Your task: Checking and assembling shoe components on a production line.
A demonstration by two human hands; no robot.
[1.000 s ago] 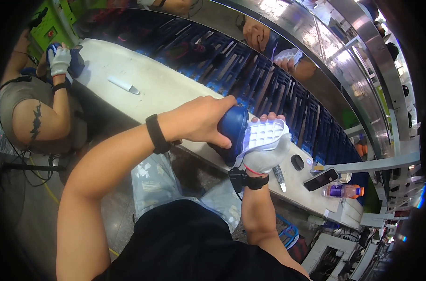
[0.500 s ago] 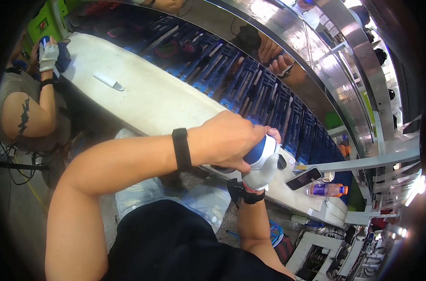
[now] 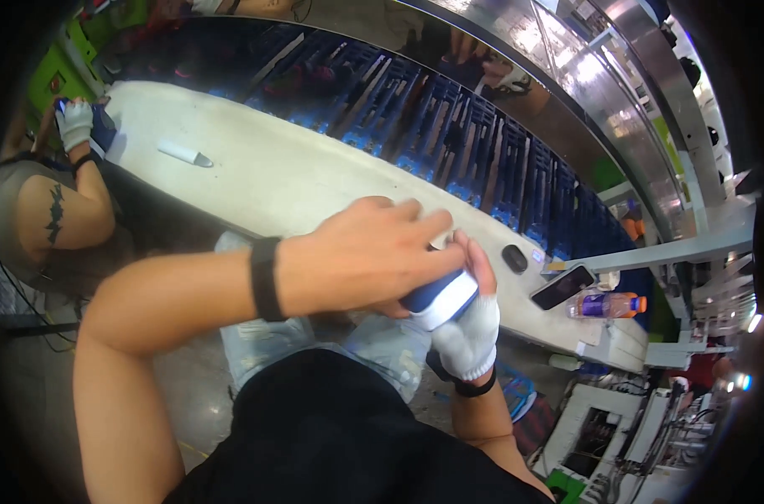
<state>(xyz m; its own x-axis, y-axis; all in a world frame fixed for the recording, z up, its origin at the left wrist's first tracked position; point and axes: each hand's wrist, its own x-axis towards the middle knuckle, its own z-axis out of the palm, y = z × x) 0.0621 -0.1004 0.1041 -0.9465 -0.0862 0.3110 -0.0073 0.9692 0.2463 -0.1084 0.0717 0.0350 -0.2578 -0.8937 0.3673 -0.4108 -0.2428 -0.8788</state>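
Down and leftward comes the blue-and-white shoe (image 3: 441, 304), brought nearer the wearer's lap than half a second ago and turned, its pale, bright end now facing the body. It's up in the air, out over the near edge of the bench, and both hands are on it. Look at the right hand (image 3: 468, 334), white glove across the palm, bare fingers close together and clamped round the far side: that one seems to be the cradle, carrying the weight from outside and below. Over the top arches the left hand (image 3: 378, 256), bare, fingers bent and slightly apart, thumb low on the near side; blur and overlap mean I can't tell whether it's gripping or merely resting there, though its place suggests steadying from above.

Outward now to the white bench (image 3: 273, 168), its middle left clear of big items, presumably to give the elbows room. Off to the right, beyond working reach of the shoe, sit a black oval case (image 3: 514, 259), a phone (image 3: 562, 287) and an orange-capped bottle (image 3: 607, 306), likely parked there to stay out of the way. Up the bench, a white-handled tool (image 3: 184, 154) lies flat, and past it a co-worker's gloved hand (image 3: 75, 126) holds something blue.
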